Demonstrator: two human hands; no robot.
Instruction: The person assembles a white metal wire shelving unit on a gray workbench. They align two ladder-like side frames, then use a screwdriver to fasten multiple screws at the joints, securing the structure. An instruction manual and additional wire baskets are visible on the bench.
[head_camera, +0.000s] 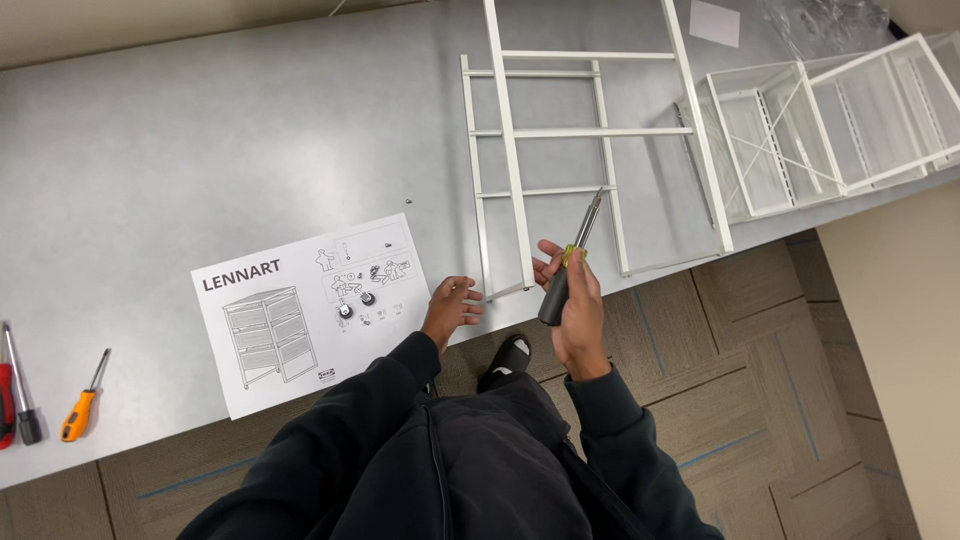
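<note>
The right hand (578, 312) is gripping a grey-handled screwdriver (567, 266), its shaft pointing up over the white metal ladder-shaped frame (516, 160); the left hand (450, 310) is hovering nearby, fingers spread.

Table (200, 130): plain grey, faintly mottled. Ladder-like frames (560, 132) and wire baskets (830, 120) at 1 o'clock: white. Screwdriver (563, 272) in the right hand (577, 310): dark grey handle, yellow-green collar, silver shaft. Instruction sheet (310, 310): white with black line drawings. Small screwdriver (82, 404) at 9 o'clock: orange handle; beside it a red-and-black handle (8, 400). Sleeves (400, 440): black. Carpet (760, 350): brown-grey tiles with thin blue stripes.
</note>
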